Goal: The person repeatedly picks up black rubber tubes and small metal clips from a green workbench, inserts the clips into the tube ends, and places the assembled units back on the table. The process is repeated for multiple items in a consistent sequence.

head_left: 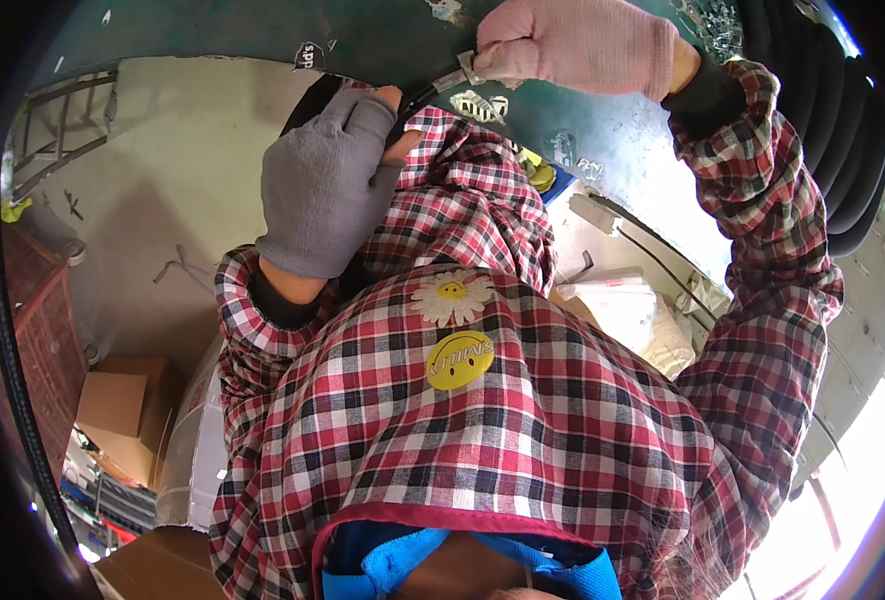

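Observation:
A slim black cable (422, 99) with a greyish wrapping (471, 70), which looks like tape, runs between my hands at the edge of a dark green work surface (383, 40). My left hand (325, 190), in a grey glove with bare fingertips, is curled closed around the black length, hiding part of it. Some black material (310, 104) shows past the far side of that hand. In a pink knitted glove, my right hand (578, 48) is closed at the greyish wrapping, its fingers pinched together. What lies inside that pinch is covered by the glove.
A bundle of thick black tubes (831, 140) hangs at the right beside my right forearm. Cardboard boxes (128, 405) stand at the lower left near a reddish-brown cabinet (38, 330). White plastic-wrapped packs (628, 315) lie below the surface, and a metal frame (63, 130) stands far left.

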`<state>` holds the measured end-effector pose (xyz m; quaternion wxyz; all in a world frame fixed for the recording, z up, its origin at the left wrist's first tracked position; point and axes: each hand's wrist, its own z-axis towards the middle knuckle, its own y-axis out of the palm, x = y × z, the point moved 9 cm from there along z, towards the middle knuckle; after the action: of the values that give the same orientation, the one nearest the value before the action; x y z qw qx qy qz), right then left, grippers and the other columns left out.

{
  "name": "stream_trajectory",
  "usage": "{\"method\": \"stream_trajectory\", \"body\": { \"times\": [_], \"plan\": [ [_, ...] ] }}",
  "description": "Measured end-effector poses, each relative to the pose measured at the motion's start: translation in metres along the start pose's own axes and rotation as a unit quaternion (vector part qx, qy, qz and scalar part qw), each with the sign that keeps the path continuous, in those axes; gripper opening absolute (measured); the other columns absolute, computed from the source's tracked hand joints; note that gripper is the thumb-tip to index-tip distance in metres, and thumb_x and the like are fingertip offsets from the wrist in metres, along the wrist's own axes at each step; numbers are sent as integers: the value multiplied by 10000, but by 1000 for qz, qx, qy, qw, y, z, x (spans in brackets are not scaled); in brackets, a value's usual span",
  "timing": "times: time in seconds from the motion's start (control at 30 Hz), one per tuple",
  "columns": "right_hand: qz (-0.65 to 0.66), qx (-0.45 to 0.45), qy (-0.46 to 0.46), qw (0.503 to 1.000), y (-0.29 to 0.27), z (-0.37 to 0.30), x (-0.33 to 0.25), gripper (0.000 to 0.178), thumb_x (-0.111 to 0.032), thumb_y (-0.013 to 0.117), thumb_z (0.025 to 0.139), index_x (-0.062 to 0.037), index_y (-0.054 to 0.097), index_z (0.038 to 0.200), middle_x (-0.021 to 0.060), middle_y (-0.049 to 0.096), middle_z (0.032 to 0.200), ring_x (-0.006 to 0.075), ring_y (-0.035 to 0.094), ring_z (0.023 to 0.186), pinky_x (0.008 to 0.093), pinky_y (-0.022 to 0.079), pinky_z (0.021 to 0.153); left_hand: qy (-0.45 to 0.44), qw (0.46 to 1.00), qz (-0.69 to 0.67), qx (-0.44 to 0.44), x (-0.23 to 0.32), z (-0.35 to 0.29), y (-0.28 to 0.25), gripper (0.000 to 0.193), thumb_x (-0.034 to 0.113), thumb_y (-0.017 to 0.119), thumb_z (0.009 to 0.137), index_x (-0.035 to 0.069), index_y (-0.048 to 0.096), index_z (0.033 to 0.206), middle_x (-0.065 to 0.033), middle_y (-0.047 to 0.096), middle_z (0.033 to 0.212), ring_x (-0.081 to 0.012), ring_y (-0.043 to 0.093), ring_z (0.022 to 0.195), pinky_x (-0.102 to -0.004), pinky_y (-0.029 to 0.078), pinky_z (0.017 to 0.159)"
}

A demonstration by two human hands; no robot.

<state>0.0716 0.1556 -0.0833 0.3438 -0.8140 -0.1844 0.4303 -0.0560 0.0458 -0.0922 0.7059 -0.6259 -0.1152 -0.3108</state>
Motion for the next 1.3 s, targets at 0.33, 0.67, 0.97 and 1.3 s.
{"method": "stream_trajectory", "body": {
  "times": [0.33, 0.67, 0.97, 1.3],
  "plan": [
    [22, 26, -40, 999, 4, 2, -7, 374, -404, 631, 952, -54, 685, 834, 192, 636, 761, 390, 637, 739, 445, 498, 661, -1, 1000, 6, -5, 2, -1, 0, 373, 194, 775, 840, 56, 678, 1172, -142, 695, 992, -357, 687, 777, -410, 538, 631],
    [-7, -1, -11, 1000, 3, 6, -16, 335, -350, 620, 940, -43, 694, 828, 177, 653, 764, 374, 638, 759, 443, 503, 684, 9, 1000, 12, 7, 2, 0, -3, 372, 129, 781, 819, 42, 674, 1164, -154, 691, 964, -364, 686, 768, -409, 540, 635],
    [53, -23, -26, 998, 9, 16, -10, 318, -336, 653, 932, -30, 728, 892, 164, 678, 758, 265, 667, 714, 391, 509, 671, 17, 999, 20, 25, -3, 2, -1, 342, 150, 787, 838, 36, 681, 1143, -149, 694, 937, -359, 689, 776, -405, 537, 638],
    [-161, 366, 108, 910, -47, -41, 50, 183, -259, 655, 886, -83, 700, 892, 159, 701, 864, 359, 677, 812, 467, 517, 704, -89, 992, -70, 48, -43, -22, -44, 548, 103, 743, 892, 100, 526, 1396, -178, 691, 1143, -238, 707, 921, -358, 543, 778]
  ]
}}
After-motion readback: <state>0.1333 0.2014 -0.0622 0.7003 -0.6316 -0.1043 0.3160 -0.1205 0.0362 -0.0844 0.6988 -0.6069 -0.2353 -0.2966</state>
